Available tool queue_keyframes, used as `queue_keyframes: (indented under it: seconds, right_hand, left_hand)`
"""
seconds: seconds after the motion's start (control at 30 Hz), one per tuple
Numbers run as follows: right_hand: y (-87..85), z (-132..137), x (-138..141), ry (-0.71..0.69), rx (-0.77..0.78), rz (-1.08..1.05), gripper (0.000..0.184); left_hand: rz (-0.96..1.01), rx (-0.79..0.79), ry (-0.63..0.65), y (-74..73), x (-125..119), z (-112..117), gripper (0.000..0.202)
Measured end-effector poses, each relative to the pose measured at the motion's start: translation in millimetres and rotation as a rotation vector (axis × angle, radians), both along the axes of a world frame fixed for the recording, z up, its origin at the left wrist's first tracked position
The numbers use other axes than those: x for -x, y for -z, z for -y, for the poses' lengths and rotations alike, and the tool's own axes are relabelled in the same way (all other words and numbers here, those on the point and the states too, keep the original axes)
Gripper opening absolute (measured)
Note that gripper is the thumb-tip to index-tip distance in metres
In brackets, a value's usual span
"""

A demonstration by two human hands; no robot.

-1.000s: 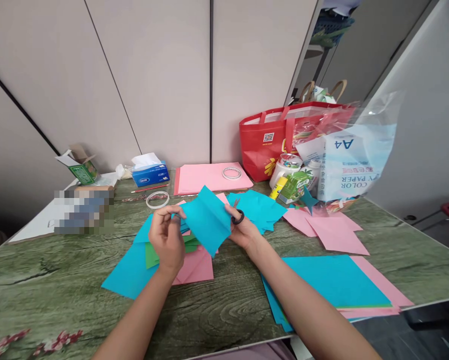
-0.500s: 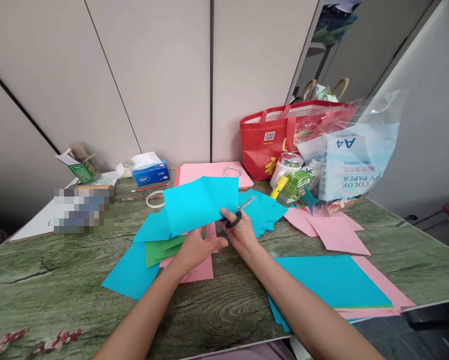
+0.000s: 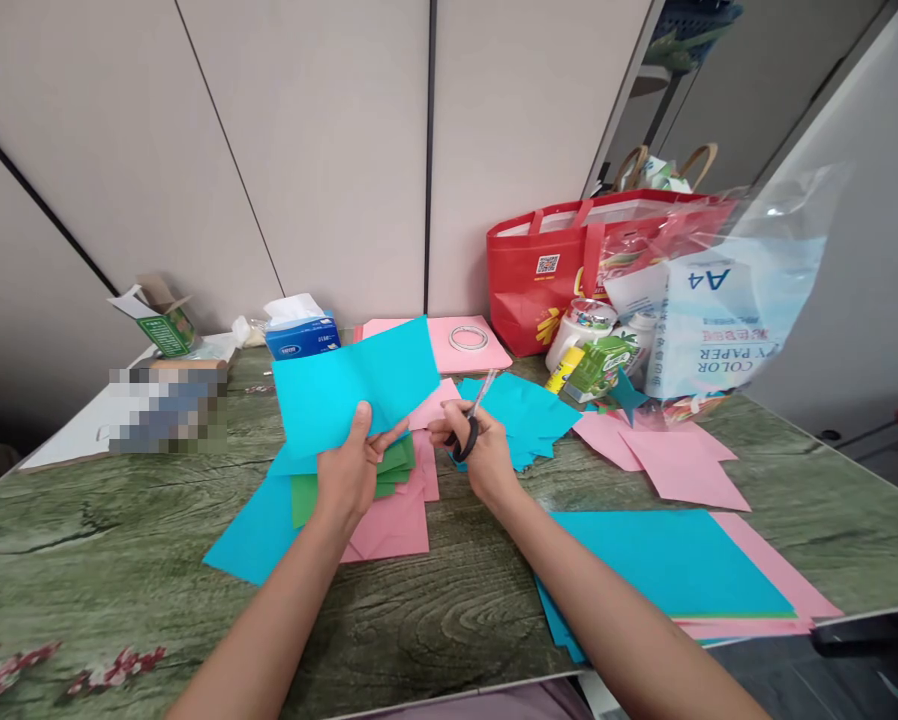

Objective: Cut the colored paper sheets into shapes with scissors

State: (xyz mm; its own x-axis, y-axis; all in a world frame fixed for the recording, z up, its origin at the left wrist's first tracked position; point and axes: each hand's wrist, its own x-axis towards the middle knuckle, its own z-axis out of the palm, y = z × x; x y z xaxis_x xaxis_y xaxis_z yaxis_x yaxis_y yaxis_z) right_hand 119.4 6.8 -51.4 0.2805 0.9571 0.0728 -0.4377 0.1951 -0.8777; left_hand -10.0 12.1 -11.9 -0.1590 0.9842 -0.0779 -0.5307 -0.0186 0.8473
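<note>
A creased sheet of blue paper (image 3: pixel 351 385) is raised above the table, its lower edge pinched between the thumb and fingers of my left hand (image 3: pixel 350 465). My right hand (image 3: pixel 486 455) is closed around the black handles of a pair of scissors (image 3: pixel 465 435), whose blades point up and away from me. The scissors are apart from the blue sheet. Below the left hand lie green paper pieces (image 3: pixel 395 468) and pink paper pieces (image 3: pixel 393 525). Just beyond the right hand is a heap of blue paper pieces (image 3: pixel 528 415).
At the front right lies a stack of blue and pink sheets (image 3: pixel 666 560). A red bag (image 3: pixel 528 290), a yellow glue stick (image 3: pixel 565 370) and an A4 paper packet (image 3: pixel 726 320) stand at the back right. A tissue box (image 3: pixel 303 337) and a tape roll (image 3: pixel 468 338) are farther back.
The blue sheet has moved left, away from the right hand, and is now in my left hand with its thumb in front. My right hand keeps only the scissors, turned more upright.
</note>
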Motion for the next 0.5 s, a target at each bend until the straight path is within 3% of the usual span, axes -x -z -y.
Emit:
queue_keyframes:
  seconds: [0.23,0.37,0.5]
  right_hand:
    - [-13.0,22,9,-0.754,0.037,0.186,0.043]
    - [-19.2,28,9,-0.898,0.047,0.192,0.040]
    - [-20.0,28,9,-0.897,0.063,0.245,0.040]
  left_hand:
    - [0.101,-0.125,-0.061,-5.3,6,-9,0.029]
    - [0.094,-0.102,-0.065,-6.8,5,-7,0.025]
    - [0.037,-0.086,-0.044,-6.9,2,-2,0.028]
